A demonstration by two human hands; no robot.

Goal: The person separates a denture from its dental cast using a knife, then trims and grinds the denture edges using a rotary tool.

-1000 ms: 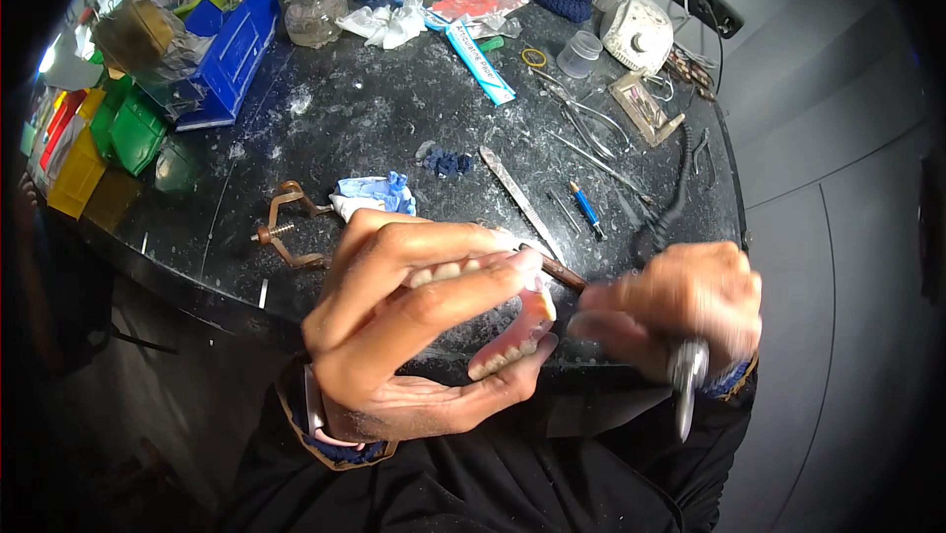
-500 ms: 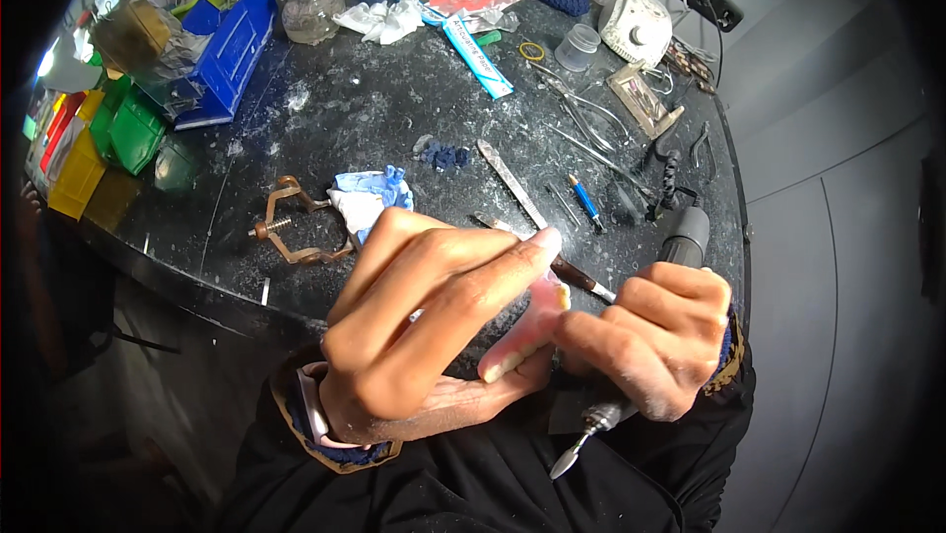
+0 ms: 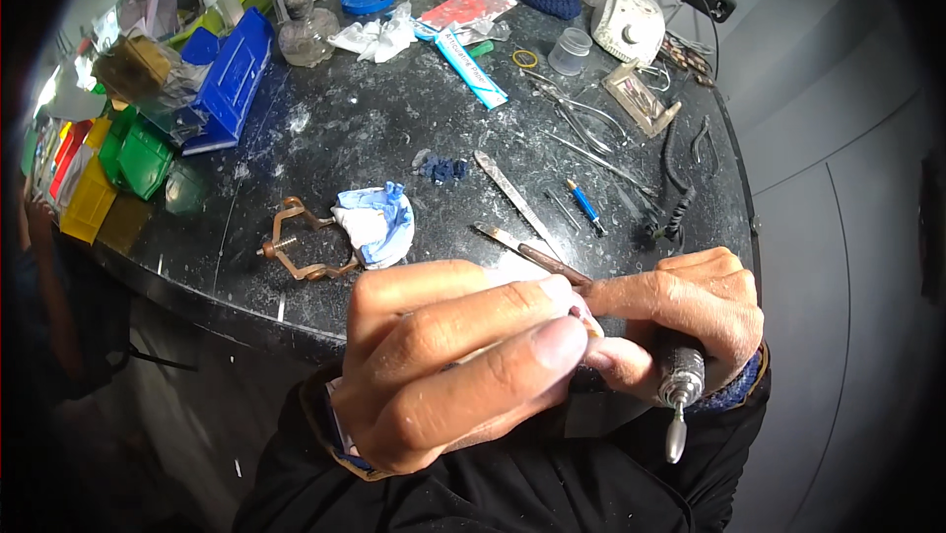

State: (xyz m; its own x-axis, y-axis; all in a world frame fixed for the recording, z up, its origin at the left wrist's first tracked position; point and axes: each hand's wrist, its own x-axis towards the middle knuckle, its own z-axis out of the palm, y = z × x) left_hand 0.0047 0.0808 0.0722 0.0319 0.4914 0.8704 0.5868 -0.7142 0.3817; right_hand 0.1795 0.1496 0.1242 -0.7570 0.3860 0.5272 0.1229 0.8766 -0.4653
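Note:
My left hand (image 3: 458, 361) is closed, its fingers pinched around a pink denture (image 3: 589, 322). Only a small pink and yellowish edge of the denture shows between the fingertips; the rest is hidden. My right hand (image 3: 695, 301) grips a dental handpiece (image 3: 682, 371), whose silver bur (image 3: 675, 442) points down toward my lap. The bur is apart from the denture. The right thumb and forefinger reach over to the denture's right edge. Just beyond the hands lies a brown-handled knife (image 3: 552, 262).
A metal articulator (image 3: 286, 237) with a blue-and-white cast (image 3: 379, 226) stands left of centre. Farther off lie a metal spatula (image 3: 512, 200), a blue pencil-like tool (image 3: 585, 206) and pliers (image 3: 581, 119). Blue (image 3: 232, 80), green and yellow bins line the left side. A white control box (image 3: 628, 29) is back right.
My left hand has turned and covers most of the denture. My right hand has shifted right and turned, its thumb and forefinger now at the denture; the bur has swung right.

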